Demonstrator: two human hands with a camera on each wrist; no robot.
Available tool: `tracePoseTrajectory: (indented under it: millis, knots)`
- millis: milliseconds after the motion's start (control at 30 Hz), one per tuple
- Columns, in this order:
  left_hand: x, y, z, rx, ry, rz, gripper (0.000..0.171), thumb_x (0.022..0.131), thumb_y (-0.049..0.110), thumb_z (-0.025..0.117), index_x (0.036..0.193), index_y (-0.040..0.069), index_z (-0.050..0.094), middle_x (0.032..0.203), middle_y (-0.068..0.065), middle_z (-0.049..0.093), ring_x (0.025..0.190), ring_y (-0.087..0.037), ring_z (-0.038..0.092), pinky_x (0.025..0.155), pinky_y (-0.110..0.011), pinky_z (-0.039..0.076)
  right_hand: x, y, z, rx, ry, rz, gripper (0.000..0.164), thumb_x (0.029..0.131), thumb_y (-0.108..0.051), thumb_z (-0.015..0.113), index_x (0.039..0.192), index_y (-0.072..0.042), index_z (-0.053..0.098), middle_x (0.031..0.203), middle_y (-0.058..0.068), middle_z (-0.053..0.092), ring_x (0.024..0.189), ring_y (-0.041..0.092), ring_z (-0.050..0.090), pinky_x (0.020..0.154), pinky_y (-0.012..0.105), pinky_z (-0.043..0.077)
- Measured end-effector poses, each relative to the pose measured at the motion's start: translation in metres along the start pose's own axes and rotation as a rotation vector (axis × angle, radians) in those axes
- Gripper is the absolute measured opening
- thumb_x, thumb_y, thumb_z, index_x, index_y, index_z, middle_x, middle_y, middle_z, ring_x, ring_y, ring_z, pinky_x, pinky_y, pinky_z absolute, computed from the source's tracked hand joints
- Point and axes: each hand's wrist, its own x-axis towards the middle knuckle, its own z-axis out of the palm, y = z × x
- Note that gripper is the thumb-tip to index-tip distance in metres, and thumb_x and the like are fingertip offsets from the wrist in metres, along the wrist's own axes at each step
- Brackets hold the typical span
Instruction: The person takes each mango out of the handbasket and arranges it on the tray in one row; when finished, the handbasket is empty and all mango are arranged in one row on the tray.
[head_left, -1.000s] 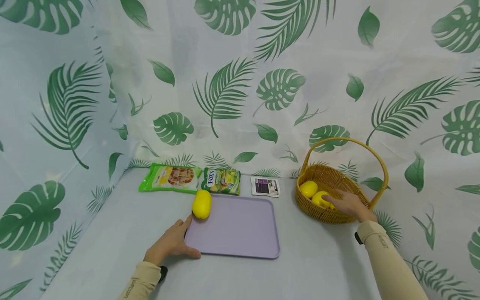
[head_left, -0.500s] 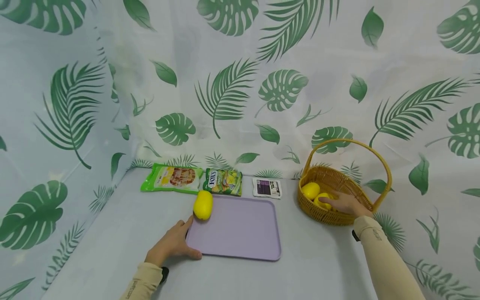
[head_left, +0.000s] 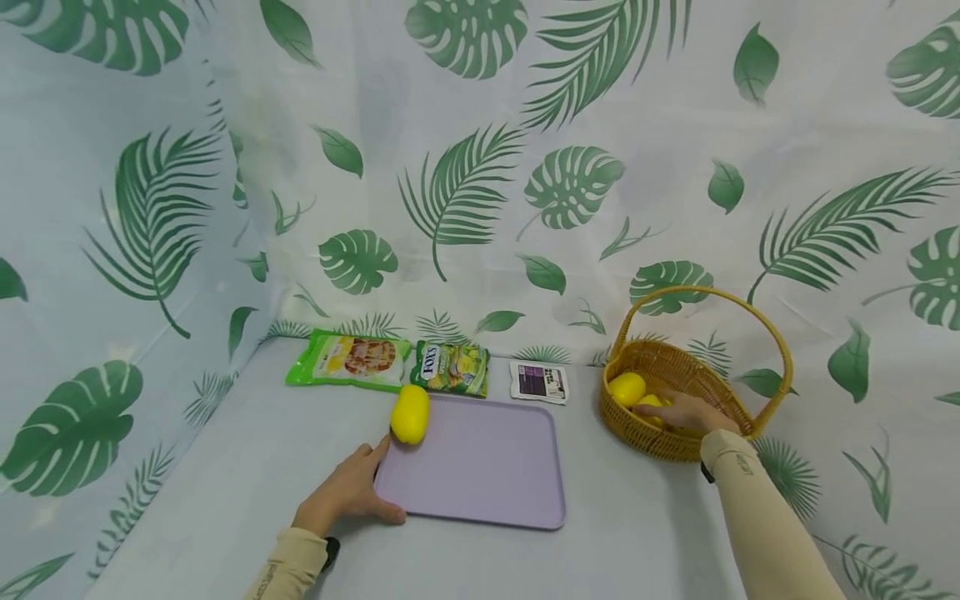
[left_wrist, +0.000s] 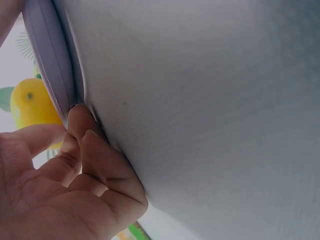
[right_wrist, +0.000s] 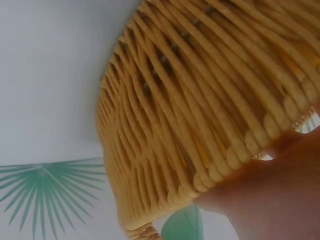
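On the far left corner of the lilac tray (head_left: 480, 467) lies a smooth, oblong yellow fruit (head_left: 410, 414). My left hand (head_left: 348, 492) grips the tray's left side, with the thumb at the near edge; in the left wrist view, curled fingers (left_wrist: 107, 165) press against the rim. At the right stands a wicker basket (head_left: 652, 446) with a tall handle. My right hand (head_left: 686, 411) reaches inside it, thumb and fingers round a yellow lemon-like fruit (head_left: 651, 403); some fingers are hidden. Another yellow fruit (head_left: 627, 389) sits beside it. The right wrist view shows mostly the wicker side.
Behind the tray lie a green food packet (head_left: 352, 360), a FOX'S candy bag (head_left: 452, 368) and a small white and purple sachet (head_left: 540, 382). A leaf-printed curtain (head_left: 480, 208) stands along the back and left of the pale table (head_left: 615, 533).
My right hand has sunk deeper into the basket and closed round a fruit. My left hand stays at the tray. The whole head view has shifted slightly.
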Motion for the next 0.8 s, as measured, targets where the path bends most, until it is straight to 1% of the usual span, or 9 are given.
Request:
tracePoseTrajectory:
  millis: [67, 233, 367, 500, 633, 733, 800]
  knots:
    - [-0.0001, 0.0001, -0.0004, -0.006, 0.0, -0.001, 0.131, 0.054, 0.054, 0.095, 0.159, 0.013, 0.03, 0.129, -0.019, 0.055, 0.102, -0.026, 0.055, 0.102, -0.056, 0.048, 0.001, -0.0003, 0.0003, 0.006, -0.005, 0.0, 0.108, 0.092, -0.077, 0.043, 0.158, 0.004, 0.015, 0.157, 0.042, 0.015, 0.141, 0.065, 0.016, 0.107, 0.08, 0.023]
    - [-0.0001, -0.0001, -0.0005, -0.012, 0.003, -0.001, 0.13, 0.054, 0.054, 0.096, 0.159, 0.013, 0.03, 0.128, -0.018, 0.055, 0.102, -0.026, 0.055, 0.101, -0.056, 0.048, 0.0035, -0.0015, 0.0003, -0.021, 0.016, -0.021, 0.107, 0.092, -0.076, 0.045, 0.156, 0.006, 0.02, 0.155, 0.042, 0.022, 0.139, 0.064, 0.022, 0.108, 0.077, 0.026]
    - [-0.0002, -0.0008, -0.0003, -0.014, 0.009, -0.003, 0.13, 0.054, 0.054, 0.096, 0.159, 0.013, 0.03, 0.127, -0.017, 0.055, 0.101, -0.026, 0.054, 0.101, -0.056, 0.048, 0.0064, -0.0014, -0.0002, -0.035, 0.036, -0.019, 0.108, 0.091, -0.077, 0.045, 0.155, 0.007, 0.022, 0.153, 0.042, 0.026, 0.138, 0.063, 0.025, 0.107, 0.076, 0.028]
    - [-0.0004, -0.0011, -0.0009, -0.013, 0.011, -0.003, 0.13, 0.054, 0.053, 0.096, 0.159, 0.013, 0.03, 0.126, -0.017, 0.055, 0.101, -0.026, 0.054, 0.101, -0.056, 0.048, 0.0089, 0.0, -0.0005, -0.039, 0.046, -0.003, 0.11, 0.09, -0.078, 0.045, 0.155, 0.007, 0.021, 0.153, 0.043, 0.025, 0.137, 0.064, 0.026, 0.106, 0.076, 0.029]
    - [-0.0004, -0.0004, -0.0013, -0.008, 0.005, -0.007, 0.13, 0.054, 0.053, 0.096, 0.159, 0.013, 0.03, 0.127, -0.018, 0.055, 0.101, -0.027, 0.055, 0.101, -0.056, 0.048, 0.0091, 0.0, -0.0005, -0.029, 0.024, 0.005, 0.11, 0.092, -0.077, 0.043, 0.155, 0.009, 0.016, 0.154, 0.044, 0.021, 0.138, 0.064, 0.022, 0.108, 0.076, 0.027]
    - [-0.0007, 0.0004, -0.0013, -0.005, 0.003, -0.009, 0.13, 0.054, 0.053, 0.096, 0.159, 0.013, 0.031, 0.126, -0.018, 0.055, 0.101, -0.026, 0.054, 0.101, -0.056, 0.048, 0.008, 0.0008, 0.0004, -0.017, 0.019, 0.005, 0.111, 0.092, -0.077, 0.043, 0.156, 0.009, 0.014, 0.155, 0.042, 0.022, 0.14, 0.064, 0.022, 0.109, 0.076, 0.026]
    - [-0.0009, 0.0014, -0.0015, -0.004, 0.004, -0.008, 0.13, 0.054, 0.053, 0.096, 0.158, 0.013, 0.031, 0.125, -0.017, 0.056, 0.099, -0.025, 0.054, 0.1, -0.055, 0.048, 0.008, 0.0017, 0.0011, -0.014, 0.03, 0.008, 0.113, 0.09, -0.078, 0.044, 0.156, 0.008, 0.015, 0.155, 0.041, 0.024, 0.14, 0.063, 0.023, 0.109, 0.076, 0.026]
